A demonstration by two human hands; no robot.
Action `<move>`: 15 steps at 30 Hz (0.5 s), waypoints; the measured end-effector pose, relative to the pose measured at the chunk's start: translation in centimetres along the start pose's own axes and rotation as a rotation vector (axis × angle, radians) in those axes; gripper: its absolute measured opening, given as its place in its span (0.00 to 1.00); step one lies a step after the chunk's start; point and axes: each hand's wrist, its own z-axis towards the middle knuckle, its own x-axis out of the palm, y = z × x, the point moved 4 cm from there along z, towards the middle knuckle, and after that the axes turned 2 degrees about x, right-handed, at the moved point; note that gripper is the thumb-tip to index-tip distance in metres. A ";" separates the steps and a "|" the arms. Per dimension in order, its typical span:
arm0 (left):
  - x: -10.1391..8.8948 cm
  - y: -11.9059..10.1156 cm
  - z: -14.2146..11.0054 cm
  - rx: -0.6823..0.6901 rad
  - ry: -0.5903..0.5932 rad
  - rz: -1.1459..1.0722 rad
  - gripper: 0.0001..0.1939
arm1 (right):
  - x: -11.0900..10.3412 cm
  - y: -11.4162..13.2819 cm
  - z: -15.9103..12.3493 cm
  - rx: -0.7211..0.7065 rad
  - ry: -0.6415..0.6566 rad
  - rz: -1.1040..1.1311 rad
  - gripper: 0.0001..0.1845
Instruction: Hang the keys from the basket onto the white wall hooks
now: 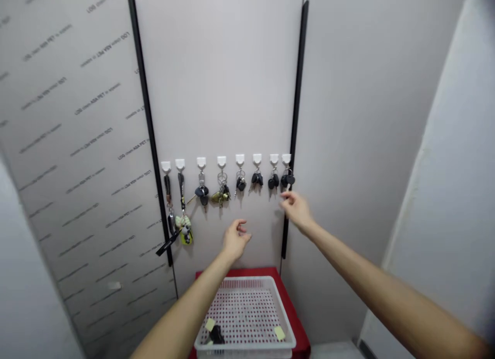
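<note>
My right hand [297,209] is raised to the wall just below the rightmost bunch of keys [287,180], its fingers loosely bent and parted with nothing visible in them. Lower and further left, my left hand [235,240] hovers before the wall, thumb and fingers apart and empty. Bunches of keys hang from a row of white hooks [240,160]. Among them are black-headed keys [273,181], a bunch with brass-coloured pieces [221,195] and keys on a metal clip [201,192]. At the left end hang two dark straps, one with a yellow-green charm [186,237].
Under my hands a white perforated plastic basket [288,317] stands on a red-covered surface [296,317]. Inside it are a black item [217,335] and pale yellow pieces [279,333]. Black vertical strips [144,91] run along the panel; walls close in on both sides.
</note>
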 end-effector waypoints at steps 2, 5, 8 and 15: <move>-1.2 1.2 -0.5 -0.081 -0.047 -0.104 0.22 | 3.6 -0.3 -2.9 0.028 0.311 0.040 0.25; -3.5 0.1 -1.3 -0.008 -0.088 -0.246 0.32 | 6.8 2.2 -6.1 -0.040 0.524 0.147 0.36; -6.2 -3.3 -2.5 0.197 -0.104 -0.343 0.38 | 7.0 6.7 -7.2 -0.203 0.473 0.336 0.40; -9.0 -7.9 -4.7 0.425 -0.065 -0.394 0.40 | 7.1 12.0 -9.4 -0.362 0.403 0.657 0.39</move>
